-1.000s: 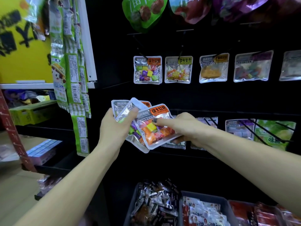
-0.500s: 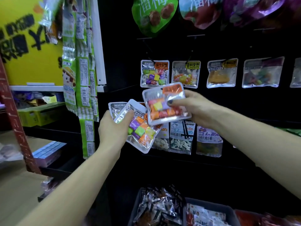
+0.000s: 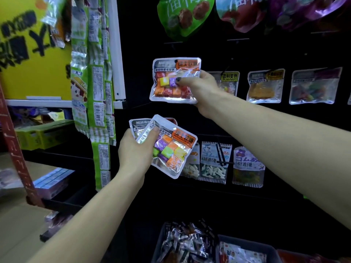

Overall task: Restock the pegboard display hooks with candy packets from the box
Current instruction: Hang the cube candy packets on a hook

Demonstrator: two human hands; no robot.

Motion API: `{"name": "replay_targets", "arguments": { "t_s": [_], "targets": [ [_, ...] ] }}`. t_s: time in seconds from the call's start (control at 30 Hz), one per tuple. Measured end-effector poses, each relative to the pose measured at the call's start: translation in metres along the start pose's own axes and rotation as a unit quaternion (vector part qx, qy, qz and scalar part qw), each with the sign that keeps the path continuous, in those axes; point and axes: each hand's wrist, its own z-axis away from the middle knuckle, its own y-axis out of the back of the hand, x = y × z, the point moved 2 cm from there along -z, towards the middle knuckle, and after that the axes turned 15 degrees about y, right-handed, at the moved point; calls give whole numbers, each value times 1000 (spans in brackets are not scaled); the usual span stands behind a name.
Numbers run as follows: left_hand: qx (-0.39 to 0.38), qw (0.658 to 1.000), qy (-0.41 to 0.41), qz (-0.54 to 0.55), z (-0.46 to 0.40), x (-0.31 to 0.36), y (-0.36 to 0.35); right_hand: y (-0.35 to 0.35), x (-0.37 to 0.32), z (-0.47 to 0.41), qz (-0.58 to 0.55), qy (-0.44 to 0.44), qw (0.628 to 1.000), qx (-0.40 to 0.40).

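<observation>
My right hand [image 3: 201, 88] grips a clear candy packet [image 3: 171, 80] with an orange label and coloured cubes, holding it flat against the black pegboard [image 3: 247, 120] at the leftmost spot of the middle row. It covers whatever hangs on that hook. My left hand [image 3: 136, 150] is lower down and holds a small stack of the same packets [image 3: 171, 150], fanned and tilted. Below, at the bottom edge, a dark box [image 3: 165, 232] is filled with wrapped packets.
Other packets [image 3: 264, 86] hang on hooks to the right, and a lower row [image 3: 214, 160] hangs beneath. Large bags [image 3: 182, 14] hang at the top. Green snack strips [image 3: 91, 95] dangle on the left beside a white post. Shelves with boxes [image 3: 41, 133] stand further left.
My right hand has lifted one packet away from the stack, up and to the right, onto the top-left pegboard spot. My left hand stayed low with the remaining packets.
</observation>
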Motion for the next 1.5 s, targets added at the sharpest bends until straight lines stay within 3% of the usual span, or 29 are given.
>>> {"name": "replay_targets", "arguments": {
  "t_s": [0.83,0.93,1.2,1.37,1.5],
  "targets": [
    [-27,999,-26,4,-24,-23,-20,4,80,-67,35,-112,989,86],
    [-25,999,-25,4,-23,-20,-21,3,87,-64,8,-140,989,40],
    [-18,1000,-25,6,-10,-9,-20,34,78,1,63,-240,967,-62],
    [10,1000,-22,4,-2,-1,-20,49,47,64,5,-274,940,-203],
    [26,999,-17,-7,6,4,-22,48,39,94,37,-267,922,-279]
  ]
}}
